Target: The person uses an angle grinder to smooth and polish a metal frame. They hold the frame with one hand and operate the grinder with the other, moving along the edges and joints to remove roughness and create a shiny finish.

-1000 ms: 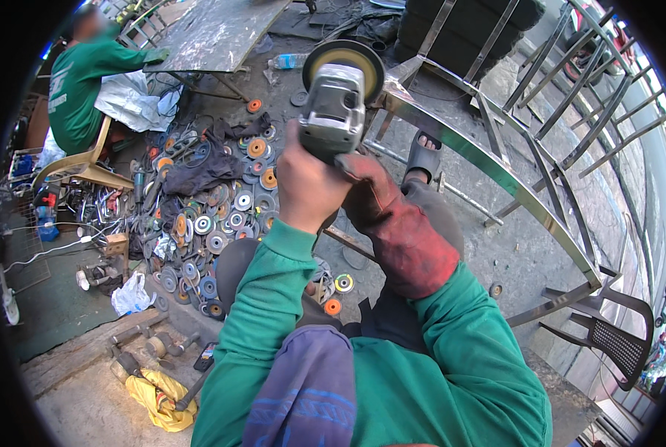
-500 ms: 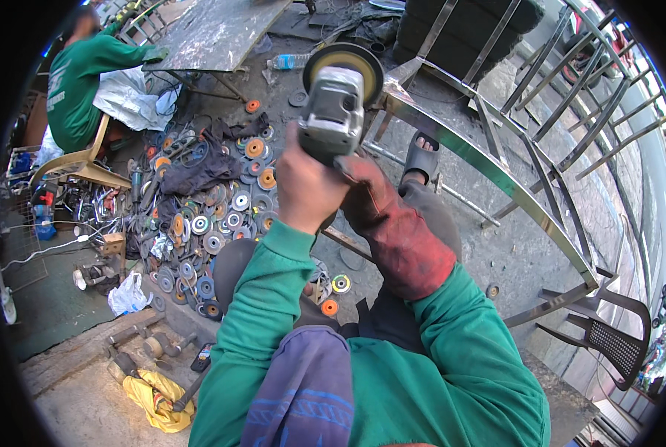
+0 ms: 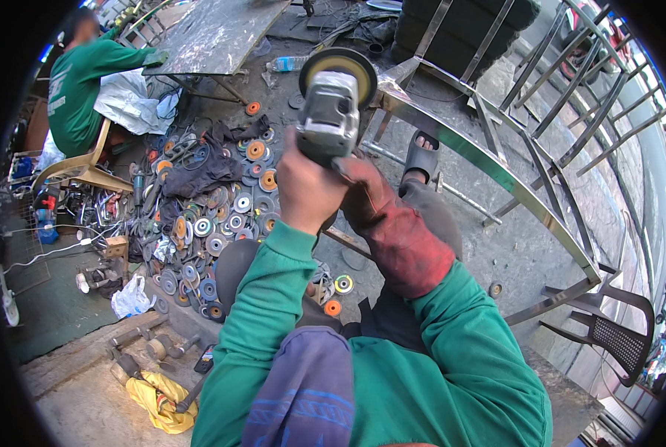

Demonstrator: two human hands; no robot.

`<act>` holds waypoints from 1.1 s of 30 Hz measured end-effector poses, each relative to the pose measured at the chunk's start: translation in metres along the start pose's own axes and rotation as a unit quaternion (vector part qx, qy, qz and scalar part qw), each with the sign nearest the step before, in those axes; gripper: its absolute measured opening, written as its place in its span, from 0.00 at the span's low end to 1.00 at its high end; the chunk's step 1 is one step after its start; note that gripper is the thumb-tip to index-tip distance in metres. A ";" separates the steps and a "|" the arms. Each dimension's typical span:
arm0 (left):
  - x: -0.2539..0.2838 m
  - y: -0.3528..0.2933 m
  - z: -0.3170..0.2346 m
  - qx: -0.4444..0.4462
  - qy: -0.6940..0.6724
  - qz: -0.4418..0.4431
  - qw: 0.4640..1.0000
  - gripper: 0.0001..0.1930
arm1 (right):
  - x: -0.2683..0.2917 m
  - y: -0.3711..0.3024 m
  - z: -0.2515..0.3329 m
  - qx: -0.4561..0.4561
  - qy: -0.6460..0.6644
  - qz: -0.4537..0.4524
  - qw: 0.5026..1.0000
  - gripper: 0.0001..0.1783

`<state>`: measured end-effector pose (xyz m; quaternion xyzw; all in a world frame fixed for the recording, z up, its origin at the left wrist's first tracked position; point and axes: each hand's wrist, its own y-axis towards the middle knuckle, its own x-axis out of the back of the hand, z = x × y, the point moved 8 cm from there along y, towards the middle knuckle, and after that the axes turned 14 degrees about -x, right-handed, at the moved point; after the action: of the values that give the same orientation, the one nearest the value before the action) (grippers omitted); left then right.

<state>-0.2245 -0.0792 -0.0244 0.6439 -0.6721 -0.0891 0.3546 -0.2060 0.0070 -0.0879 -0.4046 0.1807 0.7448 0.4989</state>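
Note:
My bare left hand is wrapped round the body of an angle grinder. A red work glove covers my right hand, which is closed at the rear of the same tool; its fingertips are partly hidden there. The grinder's round disc, dark with a yellowish inner face, points away from me. Right beside it is the near end of a curved, shiny metal frame. Whether the disc touches the frame I cannot tell.
Many used grinding discs lie heaped on the floor to the left. A co-worker in green sits at a scuffed table at far left. A water bottle lies beyond the grinder. At right stands a dark plastic chair.
The grinder has shifted slightly left and down in the picture, with both my hands staying on it.

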 end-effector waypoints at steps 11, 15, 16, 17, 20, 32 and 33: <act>-0.002 -0.006 0.003 0.004 0.006 0.007 1.000 0.32 | 0.009 0.006 -0.004 0.010 -0.018 0.013 1.000 0.37; -0.002 -0.004 0.001 -0.001 0.011 0.003 1.000 0.33 | 0.006 0.002 -0.007 -0.017 0.005 0.006 1.000 0.36; -0.001 -0.005 0.003 0.013 -0.003 -0.003 1.000 0.33 | 0.007 0.003 -0.010 -0.036 0.014 -0.013 0.999 0.37; -0.001 -0.005 0.005 0.028 -0.016 -0.009 0.999 0.33 | 0.002 0.003 -0.005 -0.008 0.007 0.011 1.000 0.37; -0.001 -0.005 -0.001 -0.007 0.030 0.003 1.000 0.34 | -0.001 -0.002 0.004 0.046 -0.009 0.017 0.999 0.37; 0.000 -0.007 0.000 -0.003 0.037 0.002 0.999 0.33 | 0.015 0.018 -0.012 0.041 -0.040 0.057 0.997 0.34; -0.002 -0.007 -0.002 -0.016 0.057 0.017 0.998 0.33 | 0.015 0.015 -0.009 0.045 -0.011 0.044 0.998 0.34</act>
<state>-0.2181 -0.0780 -0.0278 0.6307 -0.6600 -0.0571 0.4040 -0.2179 0.0035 -0.1073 -0.3654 0.2262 0.7617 0.4848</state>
